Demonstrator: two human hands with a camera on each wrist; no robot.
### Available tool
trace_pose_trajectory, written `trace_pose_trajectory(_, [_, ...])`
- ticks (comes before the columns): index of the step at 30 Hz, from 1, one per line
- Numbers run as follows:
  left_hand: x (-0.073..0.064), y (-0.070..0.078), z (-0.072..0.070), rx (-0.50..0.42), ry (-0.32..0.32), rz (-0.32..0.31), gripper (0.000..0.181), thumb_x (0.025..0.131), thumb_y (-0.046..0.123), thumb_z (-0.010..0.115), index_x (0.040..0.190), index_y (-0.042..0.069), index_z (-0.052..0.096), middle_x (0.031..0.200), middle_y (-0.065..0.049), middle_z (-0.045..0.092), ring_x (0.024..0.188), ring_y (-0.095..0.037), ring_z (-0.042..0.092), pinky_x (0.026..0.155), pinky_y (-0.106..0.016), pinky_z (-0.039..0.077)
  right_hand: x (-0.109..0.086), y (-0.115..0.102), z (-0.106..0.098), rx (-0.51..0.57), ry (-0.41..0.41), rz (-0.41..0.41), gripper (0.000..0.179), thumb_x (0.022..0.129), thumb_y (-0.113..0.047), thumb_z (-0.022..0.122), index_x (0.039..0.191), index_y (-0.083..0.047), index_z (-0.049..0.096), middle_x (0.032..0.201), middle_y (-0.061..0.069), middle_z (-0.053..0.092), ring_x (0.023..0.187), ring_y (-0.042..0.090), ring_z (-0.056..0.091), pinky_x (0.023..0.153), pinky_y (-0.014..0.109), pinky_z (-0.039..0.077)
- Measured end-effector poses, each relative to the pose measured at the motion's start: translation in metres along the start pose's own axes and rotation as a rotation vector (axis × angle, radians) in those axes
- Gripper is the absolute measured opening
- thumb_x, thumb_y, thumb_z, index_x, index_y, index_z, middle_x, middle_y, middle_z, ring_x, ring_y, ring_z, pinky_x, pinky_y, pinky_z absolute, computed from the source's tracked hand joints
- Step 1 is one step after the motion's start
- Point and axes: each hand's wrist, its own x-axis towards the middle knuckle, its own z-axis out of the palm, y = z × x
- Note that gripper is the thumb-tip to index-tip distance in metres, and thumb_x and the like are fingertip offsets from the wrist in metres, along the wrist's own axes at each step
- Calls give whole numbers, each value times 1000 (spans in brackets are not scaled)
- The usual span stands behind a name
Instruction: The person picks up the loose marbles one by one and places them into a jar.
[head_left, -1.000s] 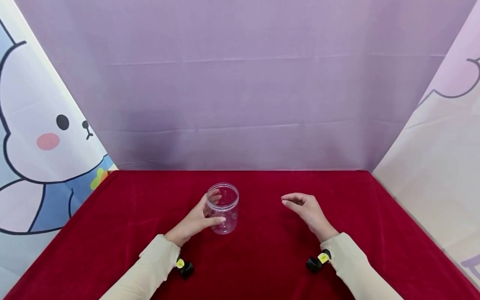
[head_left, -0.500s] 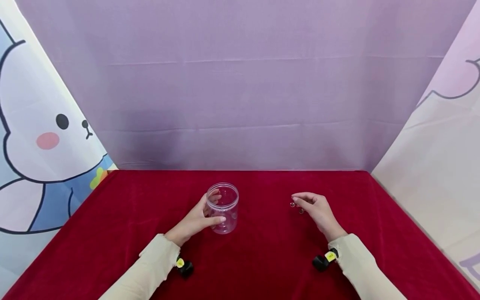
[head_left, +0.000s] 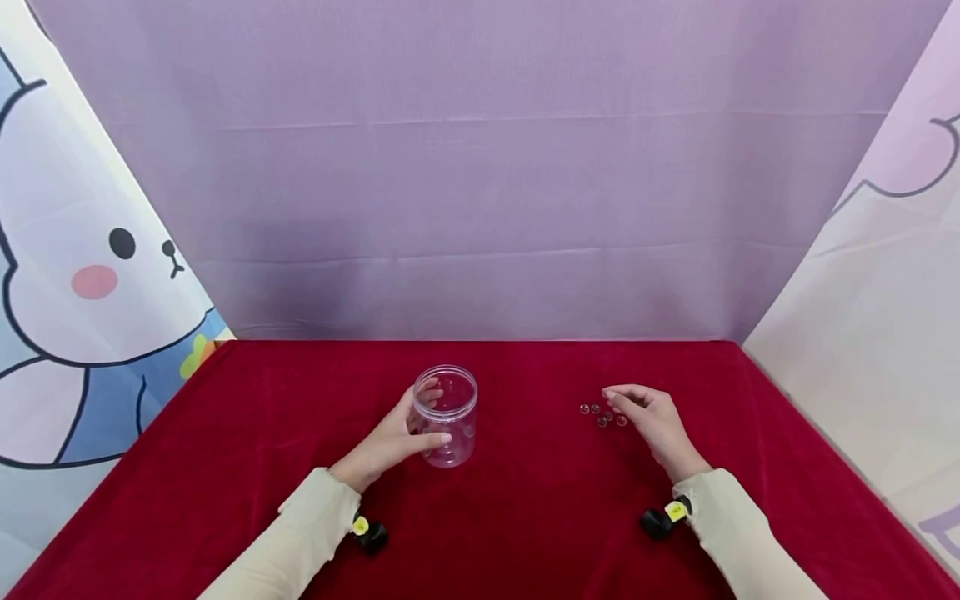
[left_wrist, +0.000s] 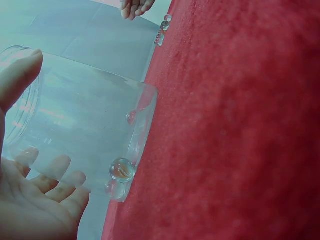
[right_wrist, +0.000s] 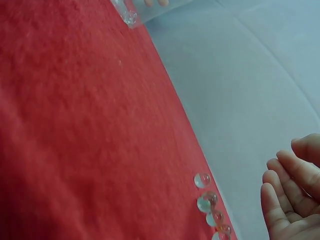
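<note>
My left hand [head_left: 390, 446] grips a clear plastic jar [head_left: 447, 433] that stands upright and lidless on the table, thumb in front and fingers round the back. Low inside the jar, a glass marble [left_wrist: 122, 170] with an orange swirl shows in the left wrist view. Several clear glass marbles [head_left: 602, 422] lie in a loose group on the cloth right of the jar. Just to their right and a little above them is my right hand [head_left: 652, 421]. Its fingers are loosely bent, with nothing visible between thumb and fingertips in the right wrist view [right_wrist: 295, 187].
A red velvet cloth [head_left: 517, 517] covers the table. Behind it hangs a plain purple curtain [head_left: 480, 183]. Printed cloth panels stand at the left [head_left: 67, 275] and right [head_left: 885, 333] sides. Each wrist carries a small black camera [head_left: 657, 523].
My right hand has drawn back to the right, and the marbles have come into sight on the cloth beside it. The left hand and the jar have stayed in place.
</note>
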Motion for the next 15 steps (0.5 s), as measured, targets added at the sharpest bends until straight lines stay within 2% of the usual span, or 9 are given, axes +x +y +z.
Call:
trace_pose_trajectory(3, [0,0,-1,3,3,0,85,83,19,73,148,22,18,151,-12,28,139,-33,26,108,-54,28,-1,2,-4,-17,5,6,45,91,-30,63,119,6,61,93,-15,68,95,17,63,82,27,52])
trace_pose_trajectory(10, [-1,1,-1,1,0,1,84,83,18,72,148,22,18,151,-12,28,140,-33,24,108,-54,28,-3,5,-11,-32,27,4,46,91,-29,63,119,7,60,100,3,71,94,16,65,84,26,52])
trace_pose_trajectory(15, [0,1,0,5,1,6,84,84,16,71,148,21,18,150,-13,28,138,-34,27,108,-54,28,-3,11,-14,-58,36,10,43,91,-28,64,117,6,62,100,5,70,93,15,65,83,25,52])
